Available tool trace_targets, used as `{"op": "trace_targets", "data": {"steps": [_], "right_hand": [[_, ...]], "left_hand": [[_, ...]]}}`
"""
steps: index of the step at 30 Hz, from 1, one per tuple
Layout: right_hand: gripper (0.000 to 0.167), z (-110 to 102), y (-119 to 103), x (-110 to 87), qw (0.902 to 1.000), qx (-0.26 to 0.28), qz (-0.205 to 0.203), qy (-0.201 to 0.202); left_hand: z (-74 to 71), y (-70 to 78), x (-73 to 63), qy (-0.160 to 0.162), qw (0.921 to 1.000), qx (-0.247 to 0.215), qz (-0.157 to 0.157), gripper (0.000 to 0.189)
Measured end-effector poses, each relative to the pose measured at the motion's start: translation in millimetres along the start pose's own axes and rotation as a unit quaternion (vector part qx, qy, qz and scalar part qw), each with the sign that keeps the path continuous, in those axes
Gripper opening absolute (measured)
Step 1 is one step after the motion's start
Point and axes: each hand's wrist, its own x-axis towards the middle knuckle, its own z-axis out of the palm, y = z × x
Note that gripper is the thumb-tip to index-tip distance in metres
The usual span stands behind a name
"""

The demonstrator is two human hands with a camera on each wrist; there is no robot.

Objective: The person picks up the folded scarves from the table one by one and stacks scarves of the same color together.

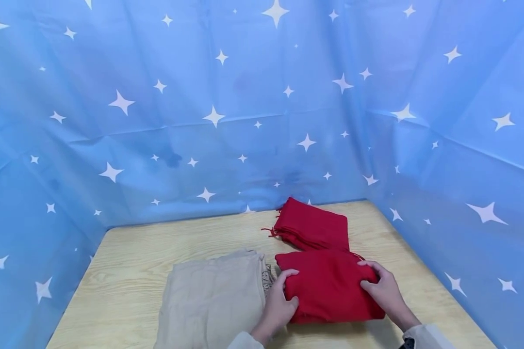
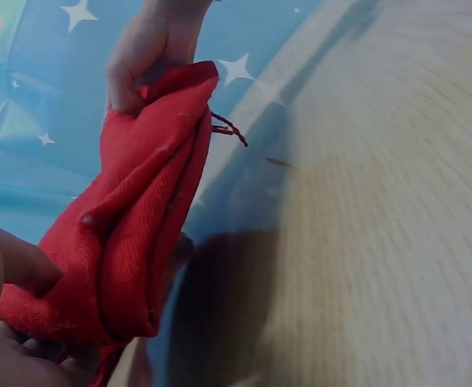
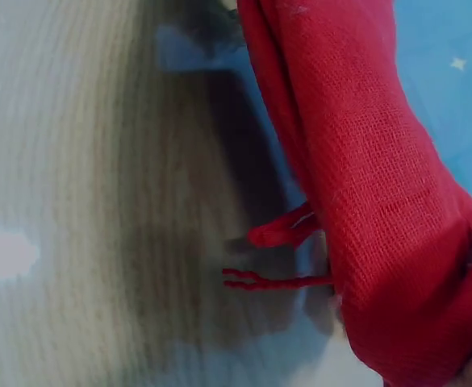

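A folded red scarf [image 1: 332,291] with thin fringe strands is held between both hands, its near edge raised off the table over a dark shadow. My left hand [image 1: 280,303] grips its left side, thumb in front and fingers behind. On the right side my right hand [image 1: 385,290] pinches the cloth between thumb and fingers. In the left wrist view the folded layers of the red scarf [image 2: 131,218] show edge-on. From the right wrist view, loose tassels hang by the scarf's lower layer [image 3: 381,210].
A second folded red scarf [image 1: 316,225] with fringe lies right behind. To the left lies a folded beige scarf [image 1: 214,300], its fringe toward my left hand. The wooden table [image 1: 126,276] is bounded by blue star-printed curtains [image 1: 179,121] at the back and sides.
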Motion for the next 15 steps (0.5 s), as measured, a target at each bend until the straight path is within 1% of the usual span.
{"op": "trace_targets", "data": {"steps": [1,4,6,8,10,13,15], "right_hand": [[0.044,1.5,2.4,0.2,1.0,-0.001,0.003,-0.001],[0.044,8.4,9.9,1.3,0.9999,0.003,0.009,-0.005],[0.045,14.3,15.6,2.8,0.9998,0.002,0.014,-0.013],[0.045,19.7,21.2,3.9,0.9995,0.0,0.02,-0.025],[0.045,23.7,26.4,4.1,0.999,-0.007,0.031,-0.031],[0.045,25.4,33.3,5.2,0.9979,-0.011,0.048,-0.043],[0.045,25.3,36.4,7.0,0.9967,-0.014,0.058,-0.055]], "left_hand": [[1.0,-2.2,-0.3,-0.001,1.0,0.008,0.0,0.06],[2.5,-7.8,-1.7,0.003,0.9993,0.032,-0.016,0.059],[2.8,-12.0,-3.1,0.007,0.998,0.054,-0.033,0.059],[2.9,-16.2,-4.7,0.003,0.9956,0.076,-0.053,0.057],[2.9,-19.6,-5.8,-0.012,0.9931,0.092,-0.073,0.054],[2.6,-22.3,-5.0,-0.046,0.9892,0.097,-0.099,0.049],[2.3,-22.7,-3.5,-0.063,0.9868,0.098,-0.113,0.047]]}}
